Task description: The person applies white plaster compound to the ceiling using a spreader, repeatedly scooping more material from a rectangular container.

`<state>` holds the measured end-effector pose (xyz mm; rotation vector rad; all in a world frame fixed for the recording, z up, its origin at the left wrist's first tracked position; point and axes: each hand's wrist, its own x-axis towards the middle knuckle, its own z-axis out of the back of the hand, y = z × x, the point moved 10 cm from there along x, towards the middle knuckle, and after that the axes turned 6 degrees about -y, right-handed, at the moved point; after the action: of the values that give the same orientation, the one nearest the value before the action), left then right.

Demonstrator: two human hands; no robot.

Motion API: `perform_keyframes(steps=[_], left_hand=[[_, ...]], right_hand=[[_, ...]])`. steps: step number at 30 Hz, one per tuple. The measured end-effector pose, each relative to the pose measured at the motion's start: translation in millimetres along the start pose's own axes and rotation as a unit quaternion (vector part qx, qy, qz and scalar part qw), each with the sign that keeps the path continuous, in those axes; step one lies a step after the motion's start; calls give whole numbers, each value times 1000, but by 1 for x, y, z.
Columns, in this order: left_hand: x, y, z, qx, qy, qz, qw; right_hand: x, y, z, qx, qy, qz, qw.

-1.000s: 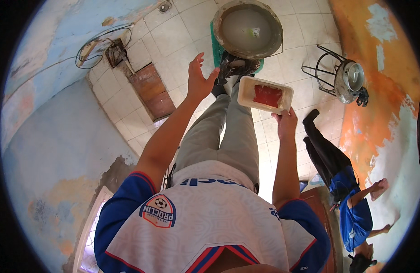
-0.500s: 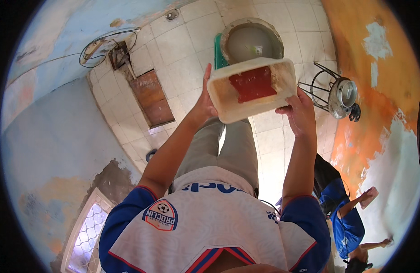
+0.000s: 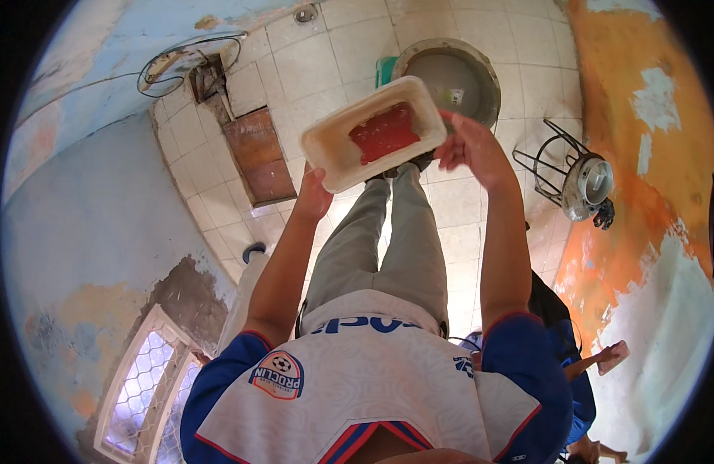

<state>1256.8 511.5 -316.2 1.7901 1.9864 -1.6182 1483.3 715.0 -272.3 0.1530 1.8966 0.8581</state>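
An off-white rectangular plastic tub (image 3: 326, 147) is held up in front of me, tilted so that its inside shows. A red patch (image 3: 385, 133) covers part of its bottom. My left hand (image 3: 316, 197) grips the near left corner, thumb on the rim and the other fingers hidden underneath. By the tub's right end is my right hand (image 3: 477, 151), its fingers spread and slightly blurred; whether a fingertip still touches the rim I cannot tell. Just beyond the tub, on the floor, stands a round basin (image 3: 492, 100) of greyish liquid with a label-like pale spot in it.
A green object (image 3: 385, 69) sits beside the basin. To the right are a black metal stool frame (image 3: 554, 158), a bucket-like container (image 3: 585, 189) and a black glove (image 3: 604, 215). A brown panel (image 3: 258, 155) lies in the floor. A co-worker's hand (image 3: 613, 357) holds a pinkish block near the right wall.
The tub has moved left and toward me, turning so its right end points farther away. My left hand went with it; my right hand has loosened from the rim and spread its fingers.
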Motion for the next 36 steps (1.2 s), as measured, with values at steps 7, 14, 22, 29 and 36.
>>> perform_keyframes(steps=[7,14,22,29,36], left_hand=[[-19,4,72,-40,-48,2,998],[-26,5,83,-43,-109,-25,993],[-30,16,77,-32,-147,-39,988],[-38,38,92,10,-164,6,986],[-33,33,71,-3,-99,-22,995]], right_hand=[[188,-100,102,-379,-246,14,892],[235,-110,98,-599,-254,-38,759],[208,-59,56,-746,-242,238,574],[268,-104,82,-773,-129,155,602],[348,-198,183,-604,-211,-32,768]])
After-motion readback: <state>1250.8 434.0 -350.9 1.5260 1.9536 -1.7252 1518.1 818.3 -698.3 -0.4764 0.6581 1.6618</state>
